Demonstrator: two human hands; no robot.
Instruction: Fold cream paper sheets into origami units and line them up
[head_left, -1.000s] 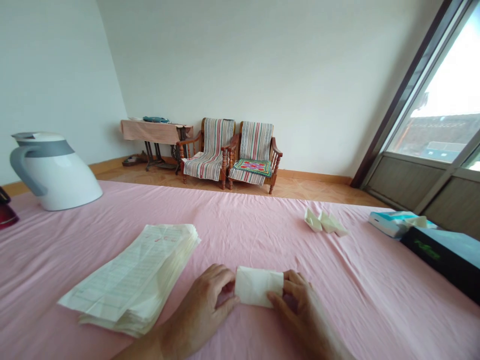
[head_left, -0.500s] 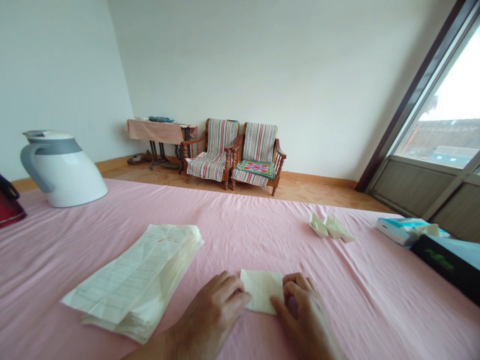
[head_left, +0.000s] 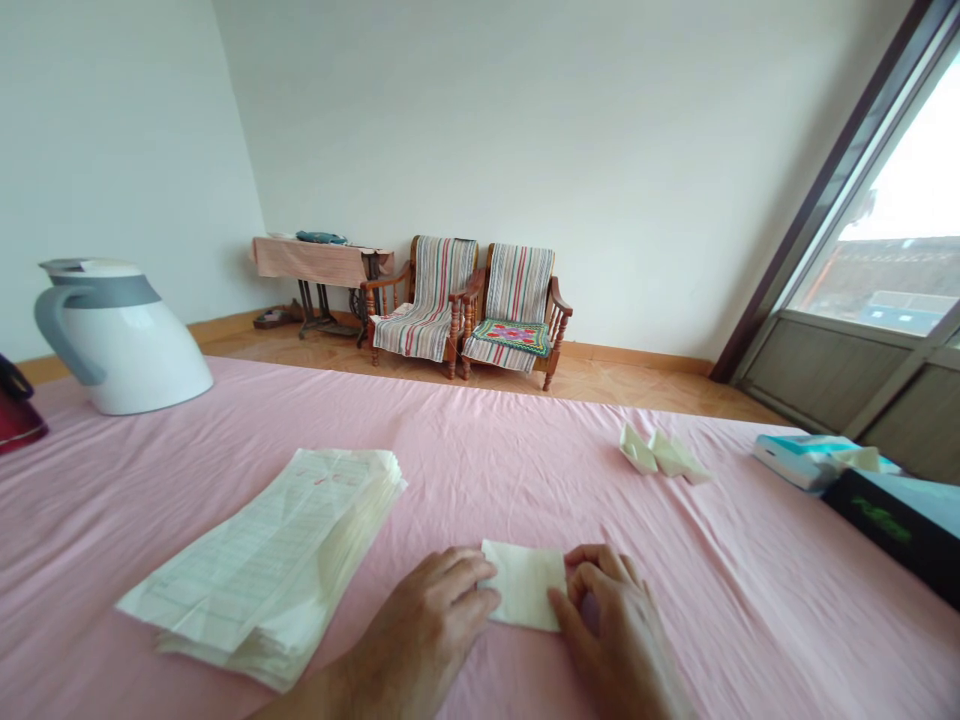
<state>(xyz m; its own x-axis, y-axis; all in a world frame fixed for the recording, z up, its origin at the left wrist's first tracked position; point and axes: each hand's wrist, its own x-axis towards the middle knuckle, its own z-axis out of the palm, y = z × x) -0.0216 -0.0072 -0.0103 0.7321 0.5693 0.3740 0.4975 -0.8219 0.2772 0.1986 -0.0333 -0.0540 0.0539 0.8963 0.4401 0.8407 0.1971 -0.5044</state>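
Observation:
A small square of folded white paper [head_left: 527,587] lies on the pink cloth in front of me. At its left edge, my left hand [head_left: 433,622] is closed, with the fingertips and thumb gripping the paper. The fingers of my right hand [head_left: 613,625] are curled about the opposite edge, the thumb near its lower right corner. Left of my hands rests a thick stack of creased, lined paper sheets [head_left: 251,560]. Farther off to the right sit folded paper shapes [head_left: 639,452] with pointed corners.
A white and grey jug [head_left: 146,345] stands at the far left, beside a dark red object [head_left: 16,415] cut off by the frame. On the right are a blue and white tissue pack [head_left: 799,460] and a black box [head_left: 885,520]. Beyond the pink cloth [head_left: 465,450] are two armchairs [head_left: 517,300].
My right thumb has shifted slightly right toward the paper's lower right corner. Both hands remain at the same edges of the folded paper.

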